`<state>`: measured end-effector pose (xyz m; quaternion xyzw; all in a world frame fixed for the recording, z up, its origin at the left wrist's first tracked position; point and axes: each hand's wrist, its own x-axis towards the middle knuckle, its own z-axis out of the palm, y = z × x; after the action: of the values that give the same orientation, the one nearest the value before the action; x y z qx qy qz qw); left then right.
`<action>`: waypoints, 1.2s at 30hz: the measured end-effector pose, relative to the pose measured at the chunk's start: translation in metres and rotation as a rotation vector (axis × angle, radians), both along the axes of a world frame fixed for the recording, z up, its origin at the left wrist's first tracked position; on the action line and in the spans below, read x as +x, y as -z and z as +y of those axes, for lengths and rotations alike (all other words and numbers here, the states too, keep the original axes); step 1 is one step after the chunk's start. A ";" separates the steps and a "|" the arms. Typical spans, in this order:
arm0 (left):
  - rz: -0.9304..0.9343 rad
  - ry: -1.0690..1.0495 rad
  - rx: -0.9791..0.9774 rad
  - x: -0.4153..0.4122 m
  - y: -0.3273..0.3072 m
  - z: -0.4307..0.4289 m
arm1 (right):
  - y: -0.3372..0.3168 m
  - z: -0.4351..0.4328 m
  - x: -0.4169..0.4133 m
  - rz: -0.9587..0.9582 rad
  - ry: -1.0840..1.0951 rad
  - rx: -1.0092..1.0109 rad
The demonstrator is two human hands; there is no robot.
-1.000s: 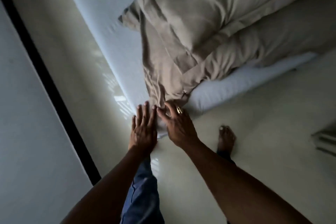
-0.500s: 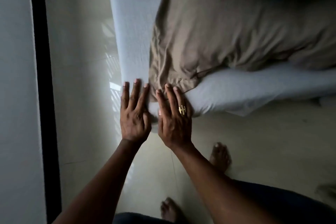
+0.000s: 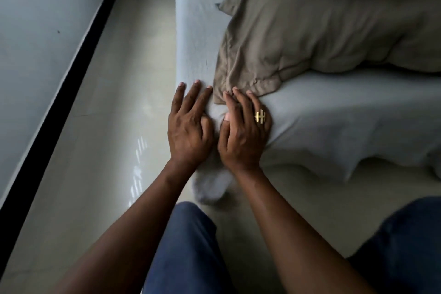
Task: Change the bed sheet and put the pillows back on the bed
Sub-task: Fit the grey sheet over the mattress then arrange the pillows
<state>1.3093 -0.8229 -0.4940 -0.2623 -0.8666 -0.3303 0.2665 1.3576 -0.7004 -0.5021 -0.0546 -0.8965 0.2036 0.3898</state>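
1. Looking down in the head view, the left hand (image 3: 189, 126) and right hand (image 3: 243, 131) lie side by side, almost touching, on the near corner of the grey bed sheet (image 3: 334, 112).
2. Both hands are spread flat, their fingers fairly straight and pressing the cloth down. I cannot tell whether the thumbs nip the fold between them.
3. The right fingertips (image 3: 250, 96) touch the hem of the taupe pillow (image 3: 310, 31), which lies on the bed with its long axis running off to the right.
4. Loose cloth (image 3: 210, 186) hangs below the palms toward the floor (image 3: 107, 126), so tucking it probably means reaching down and under. Both hands are equally near: the left sits on the edge running away, the right on the edge running rightward.
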 end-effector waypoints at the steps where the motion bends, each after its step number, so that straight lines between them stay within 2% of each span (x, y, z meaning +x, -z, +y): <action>1: -0.053 0.016 -0.007 0.001 -0.004 -0.004 | -0.006 0.001 0.005 -0.030 -0.008 0.008; 4: -0.299 0.144 -0.001 0.000 -0.017 -0.019 | -0.017 0.006 0.019 -0.094 -0.032 0.056; 5: -0.430 0.213 0.056 -0.002 -0.023 -0.023 | -0.019 0.010 0.020 -0.106 -0.036 0.076; 7: -0.744 0.372 0.355 -0.002 -0.040 -0.037 | -0.021 0.014 0.020 -0.108 -0.040 0.110; 9: -0.965 0.425 0.775 0.007 -0.046 -0.054 | -0.022 0.012 0.020 -0.120 -0.035 0.104; 11: -1.015 0.229 1.111 0.025 -0.032 -0.069 | -0.021 0.010 0.022 -0.156 -0.041 0.095; 13: -1.033 -0.005 1.208 0.045 -0.004 -0.077 | -0.021 0.009 0.023 -0.174 -0.046 0.103; 17: -0.932 -0.144 0.975 0.079 0.028 -0.065 | -0.025 0.004 0.029 -0.153 -0.038 0.060; 21: -0.765 -0.448 0.954 0.101 0.034 -0.055 | -0.019 -0.011 0.069 -0.032 -0.105 -0.056; 25: -0.543 -0.621 0.857 0.107 0.038 -0.055 | -0.005 -0.016 0.100 0.045 -0.135 -0.135; 27: -0.458 -0.533 0.781 0.116 0.037 -0.048 | 0.003 -0.016 0.105 -0.023 -0.153 -0.157; 29: -0.489 -0.346 0.643 0.126 0.038 -0.036 | 0.009 -0.015 0.105 -0.097 -0.169 -0.189; 31: -0.547 -0.335 0.493 0.130 0.044 -0.023 | 0.008 -0.013 0.103 -0.129 -0.165 -0.226; 33: -0.577 -0.392 0.481 0.133 0.046 -0.012 | 0.002 -0.011 0.100 -0.116 -0.159 -0.263; 36: -0.584 -0.277 0.495 0.142 0.048 0.007 | -0.011 -0.005 0.094 -0.063 -0.154 -0.313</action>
<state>1.4512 -0.8164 -0.5421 0.0337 -0.8274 -0.5504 0.1063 1.4517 -0.7054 -0.4909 -0.0519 -0.8671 0.3680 0.3315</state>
